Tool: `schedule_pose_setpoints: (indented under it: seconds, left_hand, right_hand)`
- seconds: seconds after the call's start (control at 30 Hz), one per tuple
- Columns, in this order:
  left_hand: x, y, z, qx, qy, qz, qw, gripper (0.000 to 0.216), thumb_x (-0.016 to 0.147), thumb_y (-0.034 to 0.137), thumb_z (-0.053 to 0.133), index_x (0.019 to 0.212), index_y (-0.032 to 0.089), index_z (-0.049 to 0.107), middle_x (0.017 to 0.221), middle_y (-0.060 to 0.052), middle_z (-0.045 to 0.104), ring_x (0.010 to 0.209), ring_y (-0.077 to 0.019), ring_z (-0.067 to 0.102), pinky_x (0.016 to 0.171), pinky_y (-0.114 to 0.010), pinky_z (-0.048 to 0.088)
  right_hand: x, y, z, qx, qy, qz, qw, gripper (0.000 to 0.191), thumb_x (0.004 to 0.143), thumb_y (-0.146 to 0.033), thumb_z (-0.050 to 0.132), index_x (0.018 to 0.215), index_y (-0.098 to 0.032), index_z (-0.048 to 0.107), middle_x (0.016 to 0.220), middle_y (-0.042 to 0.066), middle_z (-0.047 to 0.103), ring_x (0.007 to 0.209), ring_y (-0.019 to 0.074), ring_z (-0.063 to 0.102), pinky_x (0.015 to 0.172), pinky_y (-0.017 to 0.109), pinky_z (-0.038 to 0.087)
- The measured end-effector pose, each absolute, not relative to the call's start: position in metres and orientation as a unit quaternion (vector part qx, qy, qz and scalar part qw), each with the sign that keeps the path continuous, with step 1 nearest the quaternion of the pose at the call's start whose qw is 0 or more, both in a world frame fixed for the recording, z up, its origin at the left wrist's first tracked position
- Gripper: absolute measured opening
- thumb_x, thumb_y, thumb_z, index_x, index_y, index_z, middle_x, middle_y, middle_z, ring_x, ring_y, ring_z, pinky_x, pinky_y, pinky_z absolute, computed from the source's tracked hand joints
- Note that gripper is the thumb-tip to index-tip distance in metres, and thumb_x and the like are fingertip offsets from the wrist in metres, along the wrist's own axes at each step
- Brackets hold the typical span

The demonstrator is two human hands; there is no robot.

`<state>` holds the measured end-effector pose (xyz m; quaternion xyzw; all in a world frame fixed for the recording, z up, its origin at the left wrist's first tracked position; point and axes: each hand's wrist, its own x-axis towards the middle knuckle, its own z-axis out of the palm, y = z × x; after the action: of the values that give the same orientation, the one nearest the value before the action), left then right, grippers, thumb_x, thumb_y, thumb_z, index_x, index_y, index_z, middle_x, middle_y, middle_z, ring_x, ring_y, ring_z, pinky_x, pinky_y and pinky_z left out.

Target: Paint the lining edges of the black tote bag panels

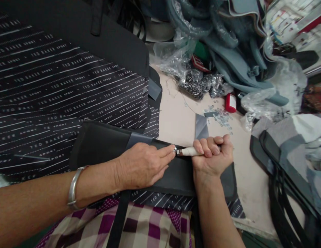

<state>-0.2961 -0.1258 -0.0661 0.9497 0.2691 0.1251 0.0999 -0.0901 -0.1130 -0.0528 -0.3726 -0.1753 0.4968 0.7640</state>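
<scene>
A long black bag panel (108,139) with a grey strip across it lies in front of me. My right hand (213,151) is closed in a fist round a hand tool with a pale wrapped handle (189,151). A brown band circles the handle near its working end, which points left. My left hand (144,165) rests over the panel, index and middle fingers stretched toward the tool. Its fingertips pinch a small shiny metal piece (175,150) against the tool's end. The exact kind of tool and metal piece is too small to tell.
Striped printed black lining fabric (72,89) covers the left side. Small clear pieces (222,117) are scattered on the pale table (176,110), near a red container (230,103). Bagged black parts (192,86) and grey-blue bag pieces (243,65) lie behind. Black straps (279,189) lie at right.
</scene>
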Motion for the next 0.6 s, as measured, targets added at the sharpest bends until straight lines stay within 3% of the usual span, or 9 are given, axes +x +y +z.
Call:
schedule_pose_setpoints:
  seconds: [0.17,0.27,0.33,0.47,0.6]
  left_hand:
    - [-0.297,-0.126,-0.067,0.947,0.267,0.131,0.117,0.040,0.094,0.026,0.044,0.130,0.016,0.056,0.143,-0.004,0.057,0.073,-0.0197,0.069,0.063,-0.039,0.057]
    - [-0.297,-0.125,-0.067,0.945,0.267,0.135,0.131,0.038,0.092,0.025,0.047,0.127,0.016,0.057,0.145,-0.005,0.056,0.076,-0.0206,0.069,0.063,-0.039,0.058]
    - [-0.297,-0.124,-0.066,0.944,0.269,0.130,0.143,0.033,0.091,0.026,0.048,0.121,0.016,0.059,0.142,-0.005,0.058,0.076,-0.0215,0.069,0.062,-0.040,0.057]
    - [-0.297,-0.125,-0.063,0.938,0.280,0.129,0.157,0.027,0.093,0.027,0.047,0.114,0.017,0.060,0.114,-0.004,0.071,0.073,-0.0237,0.069,0.057,-0.040,0.054]
    - [-0.298,-0.127,-0.063,0.940,0.279,0.137,0.140,0.033,0.094,0.027,0.048,0.123,0.016,0.057,0.129,-0.007,0.065,0.084,-0.0213,0.070,0.065,-0.036,0.055]
  right_hand:
    - [-0.098,-0.108,-0.044,-0.380,-0.263,0.491,0.738,0.033,0.086,-0.031,0.065,0.057,-0.020,0.054,0.039,-0.014,0.020,0.030,0.0058,0.011,0.030,0.017,0.028]
    - [-0.112,-0.110,-0.036,-0.367,-0.361,0.493,0.701,0.031,0.087,-0.031,0.064,0.059,-0.020,0.056,0.039,-0.014,0.022,0.030,0.0055,0.013,0.031,0.018,0.027]
    - [-0.123,-0.115,-0.031,-0.372,-0.469,0.471,0.648,0.030,0.089,-0.030,0.062,0.061,-0.020,0.059,0.041,-0.011,0.030,0.031,0.0061,0.023,0.035,0.020,0.029]
    - [-0.134,-0.121,-0.028,-0.386,-0.678,0.369,0.505,0.027,0.087,-0.022,0.066,0.061,-0.018,0.063,0.053,-0.002,0.052,0.044,0.0092,0.045,0.042,0.024,0.034]
    - [-0.126,-0.111,-0.024,-0.383,-0.518,0.469,0.604,0.029,0.087,-0.026,0.060,0.058,-0.020,0.056,0.041,-0.010,0.032,0.032,0.0060,0.025,0.034,0.020,0.027]
